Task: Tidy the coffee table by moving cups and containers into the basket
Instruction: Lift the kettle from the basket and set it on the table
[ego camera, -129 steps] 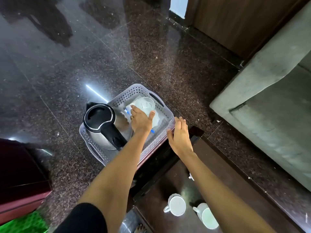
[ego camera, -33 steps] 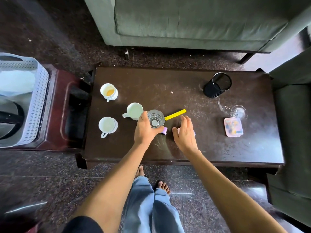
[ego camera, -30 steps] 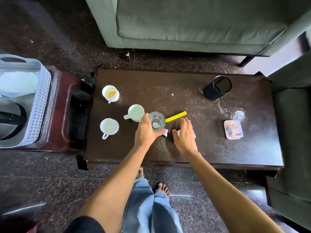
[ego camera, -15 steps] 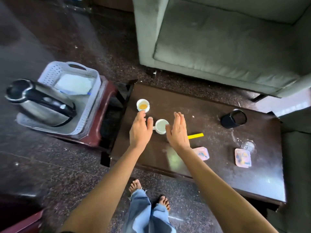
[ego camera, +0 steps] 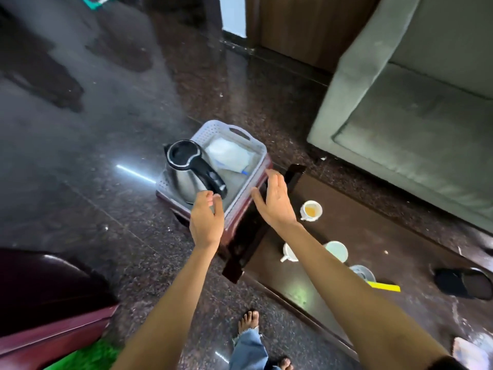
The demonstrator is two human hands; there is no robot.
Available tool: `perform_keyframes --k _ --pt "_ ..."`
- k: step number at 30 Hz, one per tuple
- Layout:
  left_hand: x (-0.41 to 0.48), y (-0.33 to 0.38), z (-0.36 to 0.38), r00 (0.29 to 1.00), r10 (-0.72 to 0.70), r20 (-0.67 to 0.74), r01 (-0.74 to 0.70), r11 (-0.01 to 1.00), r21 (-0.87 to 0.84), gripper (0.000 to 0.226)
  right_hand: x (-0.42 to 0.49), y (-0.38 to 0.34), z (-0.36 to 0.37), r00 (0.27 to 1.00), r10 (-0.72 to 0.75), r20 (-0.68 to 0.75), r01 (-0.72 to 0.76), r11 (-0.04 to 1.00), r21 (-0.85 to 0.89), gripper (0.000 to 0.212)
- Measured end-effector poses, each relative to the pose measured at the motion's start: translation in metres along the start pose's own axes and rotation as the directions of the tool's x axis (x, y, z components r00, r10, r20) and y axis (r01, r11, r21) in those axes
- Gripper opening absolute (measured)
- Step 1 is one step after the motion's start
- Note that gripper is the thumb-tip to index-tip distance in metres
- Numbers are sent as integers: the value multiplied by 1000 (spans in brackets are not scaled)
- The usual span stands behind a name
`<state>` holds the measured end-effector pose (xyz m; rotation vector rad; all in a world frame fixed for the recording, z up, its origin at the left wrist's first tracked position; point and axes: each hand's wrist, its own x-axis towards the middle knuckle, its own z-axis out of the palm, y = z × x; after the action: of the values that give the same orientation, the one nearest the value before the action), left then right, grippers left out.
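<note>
A pale perforated basket [ego camera: 258, 145] sits on a small red stool left of the dark coffee table [ego camera: 378, 236]. In it stand a steel kettle with a black handle [ego camera: 184, 172] and a white container [ego camera: 226, 156]. My left hand [ego camera: 206, 222] hovers at the basket's near corner, just below the kettle handle, fingers loosely curled around nothing. My right hand [ego camera: 274, 204] is spread open beside the basket's right rim. On the table are a cup with orange liquid [ego camera: 310, 210], a white cup [ego camera: 287, 254], a pale green cup [ego camera: 336, 251] and a glass [ego camera: 363, 273].
A yellow strip [ego camera: 384, 286] and a black mesh holder [ego camera: 465, 283] lie further right on the table. A grey-green sofa [ego camera: 413, 116] stands behind it. Dark maroon furniture [ego camera: 40, 292] fills the lower left. My bare feet are on the polished stone floor.
The view swung left from the table to the basket. My left hand let go of the glass, which stays on the table. Both hands moved from the cups to the basket, holding nothing.
</note>
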<state>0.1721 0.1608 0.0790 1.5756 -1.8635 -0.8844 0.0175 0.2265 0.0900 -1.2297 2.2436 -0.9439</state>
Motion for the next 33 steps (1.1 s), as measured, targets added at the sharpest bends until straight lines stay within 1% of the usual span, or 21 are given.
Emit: perform_keyframes --k 2,5,7,9,11,15,17,19,22,24,26,27,29,31,33 --pt "14 -12 -14 999 -47 -22 48 999 8 27 16 -21 17 997 -19 68 16 999 45 57" --pt "31 -29 -29 995 -87 -45 89 995 46 26 35 -44 43 984 -11 177 -3 997 82 60" --pt "39 -37 -36 992 -109 -60 113 991 70 25 47 -54 62 975 -19 221 -5 995 104 59" --pt "46 -43 -41 990 -123 -64 127 989 70 23 57 -60 78 973 -13 232 -18 991 130 52" --pt "54 -50 -44 989 -137 -60 141 988 61 24 67 -64 92 975 36 217 -71 985 158 46" --pt "65 -61 -44 985 -164 -57 166 985 37 27 82 -60 108 963 185 197 -240 918 314 55" --pt "69 -66 -42 985 -164 -56 166 986 31 27 85 -58 115 954 239 183 -292 880 374 54" --pt "71 -68 -40 984 -169 -56 170 985 28 27 87 -58 121 946 287 152 -324 849 417 58" --pt "73 -72 -37 982 -180 -52 181 983 25 25 88 -58 132 942 327 77 -327 839 435 72" --pt "72 -73 -37 982 -180 -51 181 983 26 25 86 -57 135 941 338 12 -307 839 450 75" --pt "72 -75 -37 982 -179 -61 180 983 22 25 86 -55 136 929 368 -47 -297 814 499 78" --pt "72 -76 -38 981 -180 -66 182 983 17 26 86 -55 134 920 388 -57 -304 799 519 78" --pt "72 -78 -40 980 -184 -76 186 982 17 27 87 -53 131 916 399 -51 -306 774 555 69" --pt "72 -79 -42 982 -174 -79 176 984 26 28 85 -55 123 919 390 -56 -280 748 602 60" --pt "71 -74 -44 983 -165 -78 168 985 32 29 83 -56 110 926 369 -85 -237 740 629 60"
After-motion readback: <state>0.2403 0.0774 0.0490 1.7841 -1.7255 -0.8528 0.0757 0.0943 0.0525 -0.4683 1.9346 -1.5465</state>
